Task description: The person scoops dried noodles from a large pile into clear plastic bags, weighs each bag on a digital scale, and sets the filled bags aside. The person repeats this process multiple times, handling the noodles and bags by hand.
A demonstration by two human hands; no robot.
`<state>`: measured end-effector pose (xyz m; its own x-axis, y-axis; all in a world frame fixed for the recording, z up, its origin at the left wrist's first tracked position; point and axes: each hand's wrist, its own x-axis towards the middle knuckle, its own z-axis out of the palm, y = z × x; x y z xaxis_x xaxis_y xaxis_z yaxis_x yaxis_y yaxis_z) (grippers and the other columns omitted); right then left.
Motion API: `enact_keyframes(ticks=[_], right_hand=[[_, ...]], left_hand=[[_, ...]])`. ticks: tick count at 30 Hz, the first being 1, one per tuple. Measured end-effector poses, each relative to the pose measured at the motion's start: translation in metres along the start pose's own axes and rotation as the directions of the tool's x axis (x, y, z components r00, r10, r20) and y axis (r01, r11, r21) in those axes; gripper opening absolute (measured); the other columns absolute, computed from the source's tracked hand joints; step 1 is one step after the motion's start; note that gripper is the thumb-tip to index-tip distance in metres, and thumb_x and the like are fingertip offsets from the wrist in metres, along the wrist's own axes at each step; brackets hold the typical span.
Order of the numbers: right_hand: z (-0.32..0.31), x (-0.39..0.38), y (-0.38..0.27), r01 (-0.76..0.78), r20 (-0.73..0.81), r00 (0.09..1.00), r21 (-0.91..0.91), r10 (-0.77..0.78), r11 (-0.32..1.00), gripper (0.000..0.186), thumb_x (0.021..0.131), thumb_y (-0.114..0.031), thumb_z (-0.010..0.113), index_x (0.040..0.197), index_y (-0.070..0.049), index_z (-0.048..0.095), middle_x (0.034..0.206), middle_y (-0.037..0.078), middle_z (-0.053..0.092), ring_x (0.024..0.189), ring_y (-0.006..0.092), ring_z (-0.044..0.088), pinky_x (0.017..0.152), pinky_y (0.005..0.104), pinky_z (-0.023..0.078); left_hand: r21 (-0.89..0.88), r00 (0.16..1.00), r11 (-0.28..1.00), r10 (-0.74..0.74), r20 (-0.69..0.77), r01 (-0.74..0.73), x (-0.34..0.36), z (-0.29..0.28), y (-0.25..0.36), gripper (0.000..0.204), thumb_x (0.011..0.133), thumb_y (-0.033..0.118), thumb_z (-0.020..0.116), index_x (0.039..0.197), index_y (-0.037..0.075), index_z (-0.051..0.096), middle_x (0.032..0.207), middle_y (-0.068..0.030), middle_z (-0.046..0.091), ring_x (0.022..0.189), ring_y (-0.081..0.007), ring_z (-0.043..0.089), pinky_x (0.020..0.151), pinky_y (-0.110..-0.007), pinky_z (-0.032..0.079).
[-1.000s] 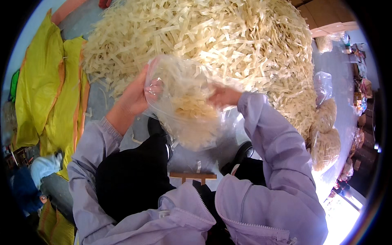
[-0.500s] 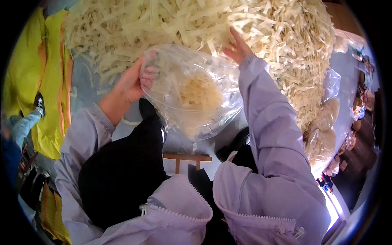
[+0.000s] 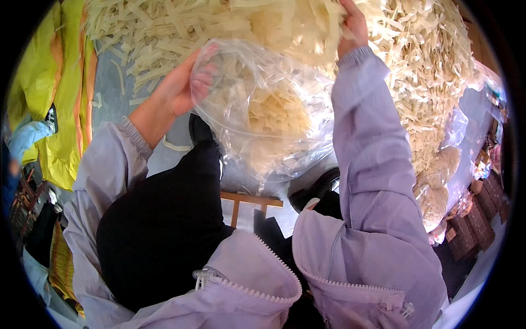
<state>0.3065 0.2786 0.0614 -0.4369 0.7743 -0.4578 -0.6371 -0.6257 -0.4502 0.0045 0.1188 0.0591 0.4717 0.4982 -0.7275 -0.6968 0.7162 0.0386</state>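
Note:
A clear plastic bag (image 3: 285,151) hangs between my knees, partly filled with pale cream flat strips (image 3: 279,112). My left hand (image 3: 192,82) grips the bag's rim on its left side, some fingers showing through the film. Beyond the bag, my right hand (image 3: 353,27) is closed at the right end of a blurred clump of strips (image 3: 296,27), over the large pile. The clump covers part of that hand's fingers. What the strips are made of, I cannot tell.
The big strip pile (image 3: 422,71) spreads across the far side and down the right. Filled clear bags (image 3: 433,189) stand at right. Yellow sheeting (image 3: 63,98) lies at left, with another person's shoe (image 3: 52,119) on it. A wooden stool edge (image 3: 252,200) shows between my legs.
My right hand has moved farther away and right, from open over the pile to closed on a clump of strips. My left hand still holds the bag, which shifted slightly.

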Motion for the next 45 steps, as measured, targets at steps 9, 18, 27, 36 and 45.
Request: enact_keyframes(ticks=[9, 18, 27, 36, 45], right_hand=[[0.052, -0.147, 0.051, 0.008, 0.157, 0.964, -0.823, 0.213, 0.568, 0.047, 0.08, -0.018, 0.069, 0.119, 0.003, 0.054, 0.114, 0.013, 0.06, 0.114, 0.0222, 0.051, 0.097, 0.0312, 0.04], [0.035, -0.164, 0.088, 0.409, 0.392, 0.853, -0.912, 0.345, 0.024, 0.051, 0.085, -0.024, 0.064, 0.131, -0.012, 0.046, 0.121, 0.009, 0.056, 0.096, 0.0147, 0.059, 0.077, 0.0313, 0.052], [-0.228, -0.181, -0.016, -0.335, -0.978, 0.137, -0.194, -0.157, 0.922, 0.057, 0.078, -0.05, 0.065, 0.112, -0.005, 0.054, 0.105, 0.009, 0.057, 0.092, 0.0201, 0.058, 0.068, 0.0344, 0.047], [-0.183, -0.018, -0.064, 0.275, -0.333, 0.924, 0.242, -0.187, 0.931, 0.039, 0.084, -0.037, 0.061, 0.114, -0.014, 0.058, 0.11, 0.004, 0.062, 0.103, 0.0244, 0.058, 0.087, 0.0424, 0.049], [-0.071, -0.053, -0.041, 0.481, -0.275, 0.828, -0.101, -0.489, 0.871, 0.031, 0.091, -0.021, 0.05, 0.114, -0.001, 0.056, 0.115, 0.01, 0.058, 0.109, 0.0267, 0.054, 0.092, 0.0396, 0.046]], left_hand=[[-0.01, 0.935, 0.995, 0.095, 0.342, -0.098, -0.016, 0.052, -0.009, 0.043, 0.098, 0.036, 0.036, 0.139, 0.027, 0.03, 0.133, -0.0069, 0.043, 0.055, -0.0046, 0.042, 0.045, -0.012, 0.042], [0.134, 0.954, 0.978, 0.118, 0.274, -0.16, -0.036, 0.073, -0.024, 0.046, 0.098, 0.038, 0.031, 0.143, 0.034, 0.018, 0.144, -0.0056, 0.03, 0.06, -0.0061, 0.048, 0.046, -0.016, 0.047], [0.04, 0.962, 0.992, 0.105, 0.252, -0.119, -0.037, 0.064, -0.017, 0.044, 0.099, 0.037, 0.029, 0.141, 0.038, 0.019, 0.147, -0.0027, 0.025, 0.06, -0.0072, 0.048, 0.048, -0.018, 0.05], [-0.023, 0.983, 0.997, 0.071, 0.171, -0.068, -0.029, 0.059, -0.013, 0.044, 0.099, 0.036, 0.03, 0.141, 0.039, 0.019, 0.147, -0.0012, 0.026, 0.062, -0.0092, 0.05, 0.052, -0.02, 0.052], [-0.027, 0.972, 0.995, 0.099, 0.211, -0.095, -0.021, 0.056, -0.011, 0.042, 0.099, 0.034, 0.031, 0.141, 0.037, 0.024, 0.147, -0.0041, 0.026, 0.063, -0.011, 0.053, 0.051, -0.022, 0.052]])
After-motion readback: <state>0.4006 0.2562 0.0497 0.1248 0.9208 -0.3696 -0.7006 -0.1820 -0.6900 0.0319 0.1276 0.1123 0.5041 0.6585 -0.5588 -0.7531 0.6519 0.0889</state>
